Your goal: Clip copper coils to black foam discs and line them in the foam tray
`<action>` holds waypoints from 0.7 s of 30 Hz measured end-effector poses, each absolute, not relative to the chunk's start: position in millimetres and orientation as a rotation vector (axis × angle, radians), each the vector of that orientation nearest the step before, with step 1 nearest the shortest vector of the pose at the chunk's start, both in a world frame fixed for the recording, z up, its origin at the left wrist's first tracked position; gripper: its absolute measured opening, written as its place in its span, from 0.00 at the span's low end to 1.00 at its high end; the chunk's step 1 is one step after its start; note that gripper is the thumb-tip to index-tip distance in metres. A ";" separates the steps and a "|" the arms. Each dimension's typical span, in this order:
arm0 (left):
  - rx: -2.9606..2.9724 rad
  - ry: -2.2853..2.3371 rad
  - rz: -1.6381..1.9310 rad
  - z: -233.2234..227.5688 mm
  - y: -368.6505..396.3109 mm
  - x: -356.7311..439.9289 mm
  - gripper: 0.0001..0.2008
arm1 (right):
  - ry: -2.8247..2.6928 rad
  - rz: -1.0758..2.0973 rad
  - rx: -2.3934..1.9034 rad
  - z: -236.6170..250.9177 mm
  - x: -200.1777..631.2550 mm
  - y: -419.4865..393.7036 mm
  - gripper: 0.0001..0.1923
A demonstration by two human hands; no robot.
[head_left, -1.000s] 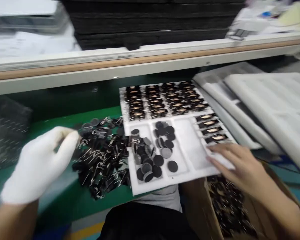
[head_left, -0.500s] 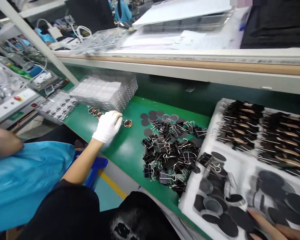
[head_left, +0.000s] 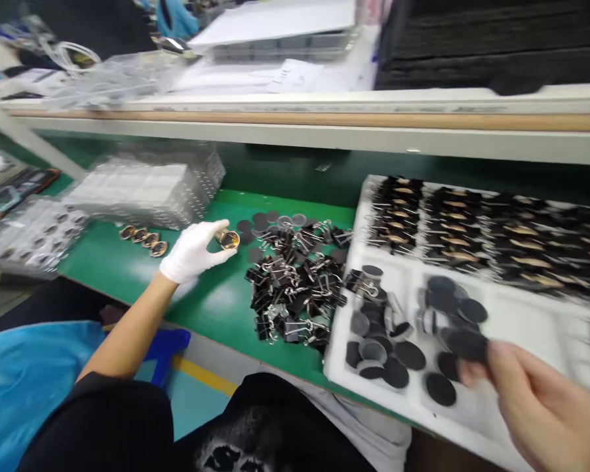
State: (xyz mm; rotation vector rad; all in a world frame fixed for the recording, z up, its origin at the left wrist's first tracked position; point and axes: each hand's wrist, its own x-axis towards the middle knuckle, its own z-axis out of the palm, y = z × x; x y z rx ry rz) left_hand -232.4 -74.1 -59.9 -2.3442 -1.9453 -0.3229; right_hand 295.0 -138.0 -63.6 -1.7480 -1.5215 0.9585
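My left hand (head_left: 193, 252), in a white glove, pinches a small round gold-rimmed part (head_left: 229, 240) just above the green mat (head_left: 128, 269). A short row of similar round parts (head_left: 143, 236) lies on the mat to its left. My bare right hand (head_left: 535, 400) hovers over the white foam tray (head_left: 521, 328) at lower right and holds a black disc (head_left: 467, 344) between the fingertips. More black discs (head_left: 403, 357) lie loose in the tray's near pockets. A heap of black binder clips (head_left: 295, 282) sits on the mat between my hands.
Rows of clipped dark parts (head_left: 472, 223) fill the tray's far half. A stack of clear blister trays (head_left: 142, 187) stands at the back left, with another clear tray (head_left: 24, 233) beside it. A shelf edge (head_left: 324, 128) runs overhead. A person's blue sleeve (head_left: 24, 380) is at lower left.
My left hand has lifted the round part off the mat and drawn it right toward the clips. My right hand has picked a black disc out of the tray. The view swung right.
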 end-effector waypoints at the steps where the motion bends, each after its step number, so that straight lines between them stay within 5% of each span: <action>1: -2.343 -1.838 -0.468 -50.9 -72.0 -213.1 0.31 | -1.445 1.076 -1.746 -56.6 283.5 -136.2 0.25; 6: -2.810 -1.229 -0.501 -6.5 -70.0 -90.5 0.26 | -1.135 1.592 -1.321 -28.3 231.3 -119.4 0.25; 9: -2.936 -0.943 -0.501 -1.2 -71.0 -37.6 0.24 | -1.293 1.616 -1.173 -21.8 217.5 -122.6 0.18; 13: -2.931 -0.881 -0.688 -9.4 -76.4 -16.4 0.27 | -1.817 0.864 -1.136 -28.0 217.5 -137.9 0.07; 16: -3.003 -0.919 -0.760 -14.6 -83.9 -17.3 0.30 | -2.209 0.127 -0.986 -34.5 221.3 -148.8 0.22; 18: -3.030 -0.904 -0.795 -17.6 -88.4 -17.4 0.27 | -2.365 0.018 -0.954 -36.5 221.5 -154.2 0.25; 21: -3.094 -0.870 -0.820 -23.0 -92.5 -14.6 0.21 | -2.285 0.311 -1.040 -39.0 217.2 -158.2 0.21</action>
